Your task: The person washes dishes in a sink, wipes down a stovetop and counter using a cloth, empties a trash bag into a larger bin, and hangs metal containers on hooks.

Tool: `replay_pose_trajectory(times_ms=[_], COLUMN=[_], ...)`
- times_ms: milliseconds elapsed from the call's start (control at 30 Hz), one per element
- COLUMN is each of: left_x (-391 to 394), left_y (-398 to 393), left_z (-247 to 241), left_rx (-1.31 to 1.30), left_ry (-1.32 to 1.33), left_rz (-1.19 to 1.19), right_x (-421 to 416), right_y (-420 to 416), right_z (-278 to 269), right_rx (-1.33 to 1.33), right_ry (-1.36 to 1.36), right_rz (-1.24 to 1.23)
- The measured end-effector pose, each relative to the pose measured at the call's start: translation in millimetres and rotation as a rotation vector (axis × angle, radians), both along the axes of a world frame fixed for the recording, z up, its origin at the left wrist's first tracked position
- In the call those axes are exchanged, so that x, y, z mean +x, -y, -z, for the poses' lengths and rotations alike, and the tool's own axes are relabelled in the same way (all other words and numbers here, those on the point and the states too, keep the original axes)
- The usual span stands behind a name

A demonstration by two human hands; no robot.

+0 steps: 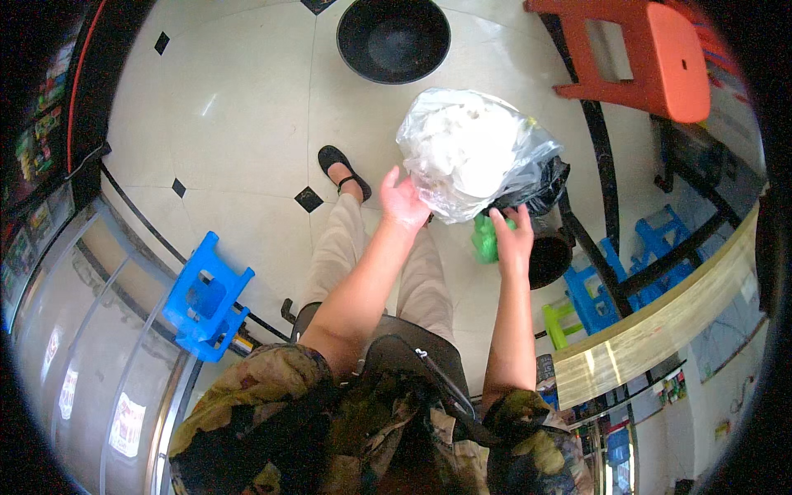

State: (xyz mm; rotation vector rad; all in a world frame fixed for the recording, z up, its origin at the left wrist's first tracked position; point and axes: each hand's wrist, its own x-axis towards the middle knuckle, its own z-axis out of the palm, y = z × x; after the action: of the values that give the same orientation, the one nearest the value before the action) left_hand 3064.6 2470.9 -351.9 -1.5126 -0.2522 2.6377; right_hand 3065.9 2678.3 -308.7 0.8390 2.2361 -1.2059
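Observation:
A clear plastic bag (470, 148) filled with white, crumpled-looking contents is held up in front of me. My left hand (405, 201) supports its lower left side, palm up, fingers partly hidden behind the plastic. At the lower right, my right hand (512, 238) pinches a black plastic bag (535, 189) that bunches against the clear one. A green plastic bag (486, 240) hangs beside the right fingers; whether they grip it too is unclear. Beyond the bags, a round black basin (394, 40) stands on the tiled floor.
A dark bin (550, 257) stands right of my right hand. An orange-red plastic stool (677, 62) is at the upper right, a blue stool (207, 297) at the left. More blue stools (588, 297) and a green one (562, 325) sit near the pale tabletop (656, 328).

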Motion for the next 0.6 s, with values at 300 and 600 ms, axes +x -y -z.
replay_pose_trajectory(times_ms=[300, 600], left_x=[-43, -10], left_y=[-34, -53], left_z=[11, 82], left_rx=[-0.062, 0.055], left_ry=[0.394, 0.127], left_rz=[0.388, 0.315], right_x=[-86, -128], right_y=[12, -18], right_z=[-36, 78], right_rx=[0.433, 0.398], right_ry=[-0.063, 0.06], right_rz=[-0.324, -0.475])
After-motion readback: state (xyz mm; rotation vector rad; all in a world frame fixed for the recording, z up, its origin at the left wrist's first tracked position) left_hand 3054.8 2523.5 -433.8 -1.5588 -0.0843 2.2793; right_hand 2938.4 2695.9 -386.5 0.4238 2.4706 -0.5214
